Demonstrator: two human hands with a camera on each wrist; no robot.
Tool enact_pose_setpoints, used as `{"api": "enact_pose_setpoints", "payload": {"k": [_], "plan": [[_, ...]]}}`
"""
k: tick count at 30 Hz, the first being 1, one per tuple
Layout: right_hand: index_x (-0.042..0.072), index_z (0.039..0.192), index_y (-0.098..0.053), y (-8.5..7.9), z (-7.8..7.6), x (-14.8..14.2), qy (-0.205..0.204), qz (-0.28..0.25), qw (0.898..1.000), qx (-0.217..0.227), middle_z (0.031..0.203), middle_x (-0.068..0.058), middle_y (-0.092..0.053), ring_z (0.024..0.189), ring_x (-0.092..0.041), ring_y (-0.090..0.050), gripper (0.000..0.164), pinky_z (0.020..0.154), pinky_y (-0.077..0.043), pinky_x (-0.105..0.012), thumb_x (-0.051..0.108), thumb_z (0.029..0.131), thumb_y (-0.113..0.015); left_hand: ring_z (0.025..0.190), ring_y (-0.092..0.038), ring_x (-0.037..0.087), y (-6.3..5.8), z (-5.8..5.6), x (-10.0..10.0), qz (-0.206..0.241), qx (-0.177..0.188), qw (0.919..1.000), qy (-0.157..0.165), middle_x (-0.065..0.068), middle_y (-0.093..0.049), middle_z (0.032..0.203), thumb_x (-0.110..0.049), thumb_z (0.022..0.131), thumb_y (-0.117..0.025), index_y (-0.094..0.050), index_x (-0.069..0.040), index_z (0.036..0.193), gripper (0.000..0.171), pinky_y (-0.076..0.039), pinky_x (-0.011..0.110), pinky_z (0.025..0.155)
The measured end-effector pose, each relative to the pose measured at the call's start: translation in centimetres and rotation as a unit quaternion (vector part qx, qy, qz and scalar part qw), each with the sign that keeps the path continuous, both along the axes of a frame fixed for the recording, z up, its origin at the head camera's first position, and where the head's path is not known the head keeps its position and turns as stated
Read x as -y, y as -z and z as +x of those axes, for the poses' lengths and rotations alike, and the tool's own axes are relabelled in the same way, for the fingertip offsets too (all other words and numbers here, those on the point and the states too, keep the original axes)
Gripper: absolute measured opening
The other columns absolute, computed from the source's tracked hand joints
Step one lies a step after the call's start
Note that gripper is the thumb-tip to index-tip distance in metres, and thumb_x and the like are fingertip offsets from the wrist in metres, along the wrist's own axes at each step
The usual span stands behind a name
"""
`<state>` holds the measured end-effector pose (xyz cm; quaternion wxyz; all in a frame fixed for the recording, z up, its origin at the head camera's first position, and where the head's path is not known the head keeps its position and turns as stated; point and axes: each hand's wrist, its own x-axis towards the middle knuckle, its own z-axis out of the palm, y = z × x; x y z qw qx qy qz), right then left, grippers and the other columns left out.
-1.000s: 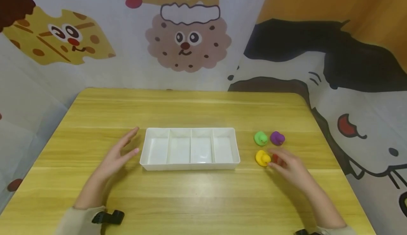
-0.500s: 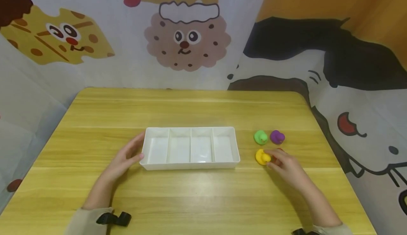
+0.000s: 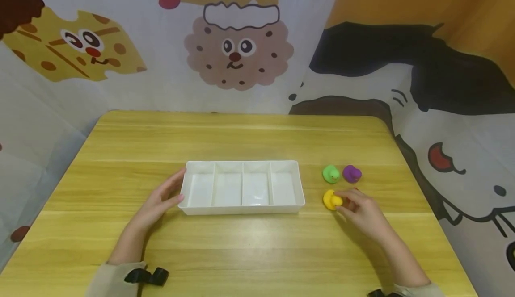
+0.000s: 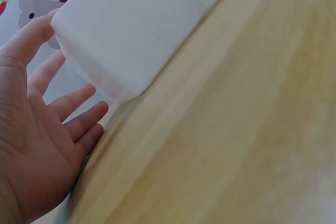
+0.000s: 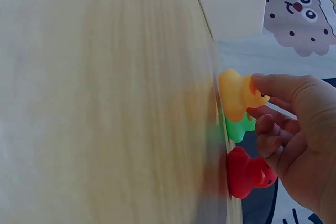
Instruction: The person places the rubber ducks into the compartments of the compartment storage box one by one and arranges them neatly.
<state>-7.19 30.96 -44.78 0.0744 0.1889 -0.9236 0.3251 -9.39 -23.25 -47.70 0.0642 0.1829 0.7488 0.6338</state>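
Note:
A white tray split into compartments stands on the wooden table. At its left end is my left hand, with thumb and index finger touching the wall; the other fingers spread loosely beside it in the left wrist view. My right hand pinches the head of a yellow rubber duck between thumb and fingers, low at the tabletop. Right behind it are a green rubber duck and a purple rubber duck. A red rubber duck sits under the right hand, mostly hidden in the head view.
The wooden table extends around the tray and ducks. Behind it hangs a cloth printed with cartoon figures. A dark strap with a camera is worn on the left wrist.
My left hand has moved right and now touches the tray's end. The right hand has shifted slightly left onto the yellow duck, covering most of the red one in the head view.

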Motion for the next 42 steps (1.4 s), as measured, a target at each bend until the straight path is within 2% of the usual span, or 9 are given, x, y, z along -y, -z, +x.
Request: {"api": "enact_pose_setpoints", "payload": {"k": [5, 15, 23, 32, 35, 39, 42], "plan": [[0.006, 0.106, -0.071, -0.3, 0.1, 0.3, 0.016, -0.01, 1.0, -0.004, 0.082, 0.008, -0.058, 0.062, -0.007, -0.049, 0.037, 0.051, -0.044, -0.022, -0.004, 0.072, -0.08, 0.129, -0.039, 0.014, 0.0, 0.0, 0.0, -0.004, 0.002, 1.0, 0.0, 0.022, -0.032, 0.149, 0.004, 0.094, -0.053, -0.028, -0.008, 0.151, 0.063, -0.035, 0.021, 0.099], [0.007, 0.104, -0.072, -1.8, 0.0, 1.4, 0.029, -0.047, 0.998, 0.005, 0.076, 0.005, -0.054, 0.061, -0.01, -0.048, 0.034, 0.05, -0.043, -0.022, -0.002, 0.072, -0.081, 0.128, -0.039, 0.012, 0.0, 0.0, 0.1, -0.004, 0.007, 1.0, -0.003, 0.022, -0.031, 0.149, 0.003, 0.094, -0.054, -0.028, -0.008, 0.151, 0.064, -0.035, 0.021, 0.099], [0.008, 0.101, -0.073, -3.5, -0.1, 2.6, 0.023, -0.064, 0.998, -0.015, 0.075, 0.0, -0.055, 0.058, -0.009, -0.045, 0.035, 0.047, -0.04, -0.021, -0.003, 0.069, -0.083, 0.128, -0.039, 0.012, -0.1, 0.0, 0.0, -0.004, 0.011, 0.9999, -0.004, 0.022, -0.031, 0.149, 0.003, 0.094, -0.054, -0.028, -0.008, 0.151, 0.063, -0.035, 0.021, 0.099], [0.009, 0.1, -0.074, -6.0, -0.2, 4.9, 0.018, -0.093, 0.995, -0.019, 0.075, 0.004, -0.053, 0.058, -0.01, -0.044, 0.036, 0.047, -0.038, -0.021, -0.002, 0.068, -0.084, 0.129, -0.039, 0.011, 0.0, 0.0, 0.1, -0.003, 0.006, 1.0, 0.0, 0.023, -0.03, 0.15, 0.003, 0.094, -0.054, -0.027, -0.007, 0.151, 0.063, -0.035, 0.019, 0.099], [0.009, 0.1, -0.074, -6.6, -0.4, 5.7, 0.016, -0.098, 0.995, -0.01, 0.077, 0.004, -0.054, 0.057, -0.011, -0.044, 0.035, 0.046, -0.038, -0.022, -0.003, 0.068, -0.083, 0.13, -0.038, 0.016, 0.0, 0.0, 0.1, -0.003, 0.005, 1.0, 0.002, 0.023, -0.031, 0.15, 0.003, 0.094, -0.054, -0.027, -0.006, 0.151, 0.063, -0.035, 0.02, 0.1], [0.009, 0.1, -0.074, -7.3, -0.8, 7.0, 0.001, -0.117, 0.993, 0.001, 0.077, 0.004, -0.055, 0.057, -0.012, -0.044, 0.034, 0.046, -0.038, -0.023, -0.002, 0.069, -0.083, 0.13, -0.038, 0.017, 0.1, -0.1, 0.1, -0.006, 0.008, 1.0, 0.002, 0.023, -0.032, 0.149, 0.004, 0.094, -0.054, -0.027, -0.006, 0.151, 0.064, -0.034, 0.02, 0.1], [0.007, 0.1, -0.074, -7.7, -1.2, 8.1, -0.023, -0.135, 0.991, -0.002, 0.074, 0.001, -0.053, 0.057, -0.012, -0.043, 0.035, 0.047, -0.037, -0.023, -0.002, 0.069, -0.084, 0.129, -0.038, 0.012, 0.1, -0.2, 0.1, -0.007, 0.007, 0.9999, 0.001, 0.023, -0.031, 0.149, 0.003, 0.094, -0.054, -0.028, -0.006, 0.151, 0.063, -0.034, 0.019, 0.1]]}}
